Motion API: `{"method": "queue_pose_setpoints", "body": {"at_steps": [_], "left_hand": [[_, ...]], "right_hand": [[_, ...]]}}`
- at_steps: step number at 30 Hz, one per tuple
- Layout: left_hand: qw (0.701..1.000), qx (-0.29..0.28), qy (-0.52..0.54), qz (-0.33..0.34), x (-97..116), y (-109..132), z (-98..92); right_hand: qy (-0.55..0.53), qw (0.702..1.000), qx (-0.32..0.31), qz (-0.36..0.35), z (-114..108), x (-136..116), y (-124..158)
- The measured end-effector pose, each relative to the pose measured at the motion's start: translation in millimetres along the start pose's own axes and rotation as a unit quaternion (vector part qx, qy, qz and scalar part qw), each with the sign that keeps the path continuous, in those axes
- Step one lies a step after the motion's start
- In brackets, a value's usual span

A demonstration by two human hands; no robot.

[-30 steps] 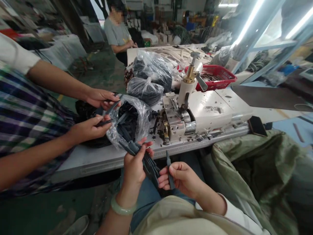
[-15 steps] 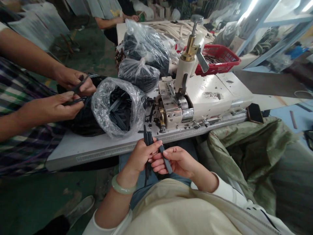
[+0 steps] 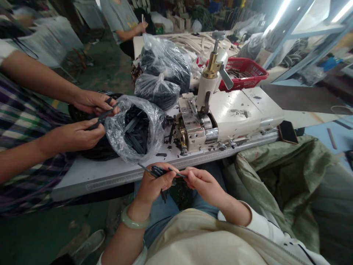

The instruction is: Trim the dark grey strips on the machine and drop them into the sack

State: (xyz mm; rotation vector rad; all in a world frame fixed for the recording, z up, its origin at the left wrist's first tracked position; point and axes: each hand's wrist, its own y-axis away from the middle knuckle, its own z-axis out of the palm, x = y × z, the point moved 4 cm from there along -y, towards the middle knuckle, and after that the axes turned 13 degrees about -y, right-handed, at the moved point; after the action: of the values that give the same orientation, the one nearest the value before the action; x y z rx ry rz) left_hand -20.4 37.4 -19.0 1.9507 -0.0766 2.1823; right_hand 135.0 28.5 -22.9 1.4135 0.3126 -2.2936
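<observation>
The white surface [image 3: 88,177] carries a cream machine [image 3: 220,121], with dark scraps [image 3: 168,134] lying just in front of it. Left of the machine sits an open clear bag [image 3: 135,132] of dark strips [image 3: 134,141], touching a black bag [image 3: 99,152]. Two tied clear bags [image 3: 157,91] stand behind, and a phone [image 3: 287,132] lies at the right edge.

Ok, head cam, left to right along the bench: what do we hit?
Co-worker's hand → clear bag of dark strips → machine → phone
</observation>
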Motion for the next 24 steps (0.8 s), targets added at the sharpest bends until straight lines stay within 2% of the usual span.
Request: {"method": "queue_pose_setpoints", "body": {"at_steps": [5,7,12,16,18,21,24], "left_hand": [[0.999,-0.005,0.045,-0.004,-1.8,1.9,2.6],[0.998,0.011,0.050,-0.021,-0.9,1.9,5.4],[0.993,0.087,0.036,-0.076,1.9,-0.3,7.3],[0.986,0.132,0.035,-0.100,2.4,-3.5,4.2],[0.985,0.135,0.032,-0.104,1.8,-4.6,2.9],[0.988,0.120,-0.003,-0.102,-0.6,-5.6,4.6],[0.991,0.074,-0.045,-0.100,-4.0,-7.6,13.9]], "right_hand": [[-0.081,0.990,0.107,-0.033,2.0,2.5,-0.7],[-0.121,0.984,0.129,-0.010,3.4,7.7,-0.7],[-0.257,0.956,0.103,0.098,8.5,11.9,1.0],[-0.363,0.916,0.033,0.168,10.1,4.1,2.2],[-0.377,0.909,0.007,0.176,9.2,1.7,1.4],[-0.326,0.931,0.003,0.167,6.0,5.7,-2.4],[-0.172,0.976,0.033,0.130,-3.7,11.0,-12.4]]}}
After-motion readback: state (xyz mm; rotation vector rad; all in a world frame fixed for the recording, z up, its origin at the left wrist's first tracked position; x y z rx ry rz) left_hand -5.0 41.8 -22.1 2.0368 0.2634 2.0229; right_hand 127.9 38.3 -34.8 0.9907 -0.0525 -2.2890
